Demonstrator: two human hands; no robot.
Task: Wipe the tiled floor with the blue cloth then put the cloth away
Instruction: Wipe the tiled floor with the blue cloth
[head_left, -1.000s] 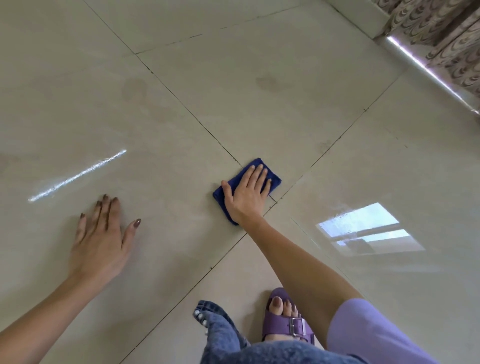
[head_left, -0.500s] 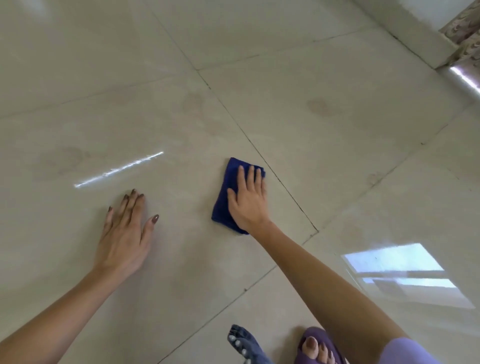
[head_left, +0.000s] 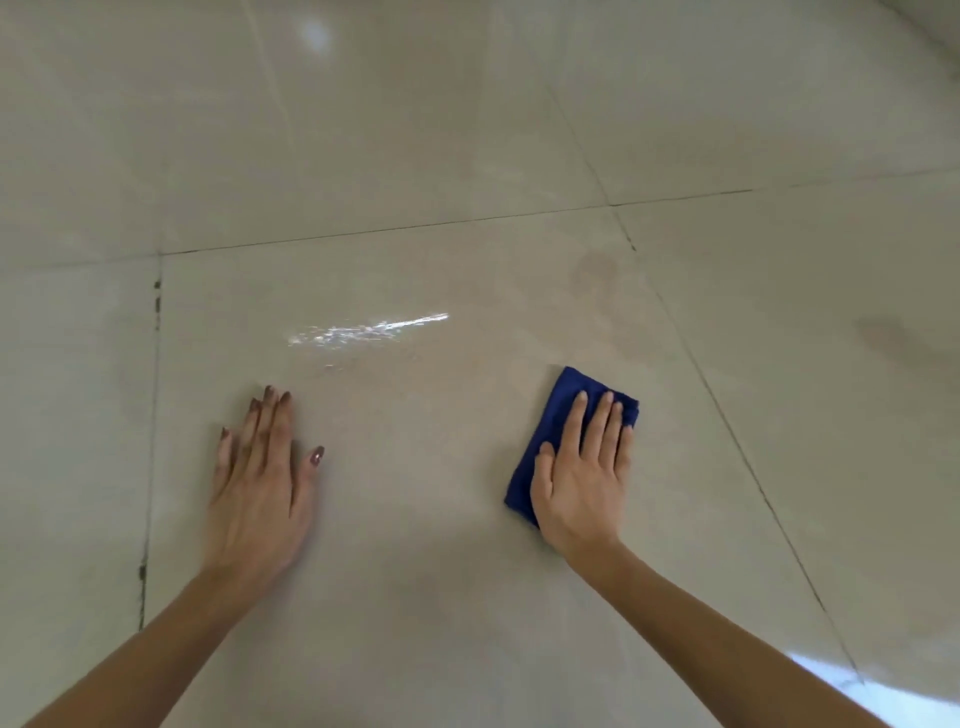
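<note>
1. Wiping is the step in hand: your right hand lies flat on the blue cloth, fingers stretched out and not curled around it, so it presses the cloth down and does not grasp it.
2. You find the cloth folded into a small rectangle on the tiled floor, on the large tile in front of you, near the grout line that runs along its right side.
3. Your left hand is released and holds nothing. It rests palm down on the same tile, well apart from the cloth, and I judge it is there to support your weight.
4. A bright wet-looking streak lies ahead, between the two hands, and faint darker marks show on the tile beyond the cloth. These parts seem not yet wiped.
5. For the next move, I think you should keep the palm pressed and slide the cloth forward and to the left over those places.
6. Putting the cloth away is not yet due, and no place for it is visible here.
</note>
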